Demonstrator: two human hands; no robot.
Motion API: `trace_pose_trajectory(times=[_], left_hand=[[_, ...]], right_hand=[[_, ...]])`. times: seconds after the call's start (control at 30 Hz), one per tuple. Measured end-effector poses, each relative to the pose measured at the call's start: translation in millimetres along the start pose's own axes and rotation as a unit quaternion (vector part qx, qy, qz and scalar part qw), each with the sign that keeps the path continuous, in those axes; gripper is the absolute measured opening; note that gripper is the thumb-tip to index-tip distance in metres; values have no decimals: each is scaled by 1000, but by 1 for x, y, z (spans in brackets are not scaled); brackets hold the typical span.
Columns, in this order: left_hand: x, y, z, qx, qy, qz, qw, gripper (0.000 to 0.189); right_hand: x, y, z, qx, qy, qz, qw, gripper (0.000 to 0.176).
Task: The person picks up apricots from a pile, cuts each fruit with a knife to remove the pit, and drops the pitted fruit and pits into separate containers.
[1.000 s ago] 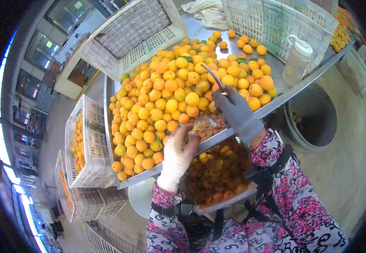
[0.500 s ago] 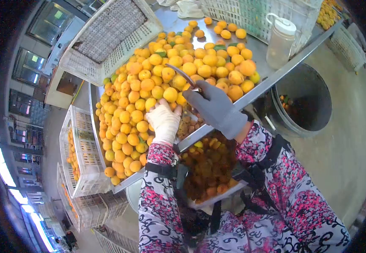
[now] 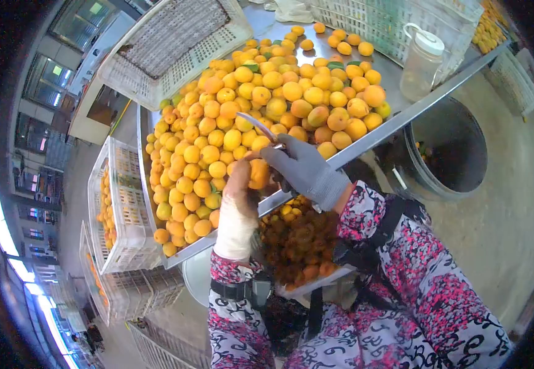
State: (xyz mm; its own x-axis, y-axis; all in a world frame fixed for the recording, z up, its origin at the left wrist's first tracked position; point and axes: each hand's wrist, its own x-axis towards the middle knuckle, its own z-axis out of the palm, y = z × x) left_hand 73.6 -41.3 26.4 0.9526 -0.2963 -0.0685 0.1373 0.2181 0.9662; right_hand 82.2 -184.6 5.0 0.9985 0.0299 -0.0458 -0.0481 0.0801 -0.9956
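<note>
A heap of orange-yellow apricots covers the metal table in front of me. My left hand, wrapped in pale cloth with its fingers bare, is closed round a single apricot at the near edge of the heap. Close beside it, my right hand wears a grey glove and grips a small curved knife. The blade points up and left over the heap; its handle is mostly hidden in the glove. Below the table edge, a crate of apricots stands in shadow against my body.
A tilted white plastic crate rests at the back left, another crate at the back. A lidded plastic jug stands near the metal table rim. On the floor are a dark bucket at right and stacked fruit crates at left.
My left hand has drawn back from the heap toward me and now holds an apricot next to the right hand. The knife stays in my right hand, and the view has shifted slightly.
</note>
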Motion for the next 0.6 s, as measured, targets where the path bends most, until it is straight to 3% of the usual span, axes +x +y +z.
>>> trace_pose_trajectory(times=[0.17,0.23,0.27,0.37,0.53,0.6], left_hand=[[-4,-5,-11,-68,31,-66,995,41],[-2,-7,-18,134,-30,103,985,45],[2,-7,-24,-71,-18,-17,997,47],[-2,-3,-32,-132,-58,-36,989,55],[-10,7,-30,-114,-49,-17,992,58],[-11,11,-28,-74,-2,4,997,58]], right_hand=[[2,6,15,-20,16,-29,999,40],[-1,-4,14,102,-14,70,992,38],[2,1,19,127,-4,49,991,34],[-1,-9,20,121,-14,75,990,31],[-2,-14,22,161,-38,78,983,28],[-2,-14,25,177,-48,100,978,26]])
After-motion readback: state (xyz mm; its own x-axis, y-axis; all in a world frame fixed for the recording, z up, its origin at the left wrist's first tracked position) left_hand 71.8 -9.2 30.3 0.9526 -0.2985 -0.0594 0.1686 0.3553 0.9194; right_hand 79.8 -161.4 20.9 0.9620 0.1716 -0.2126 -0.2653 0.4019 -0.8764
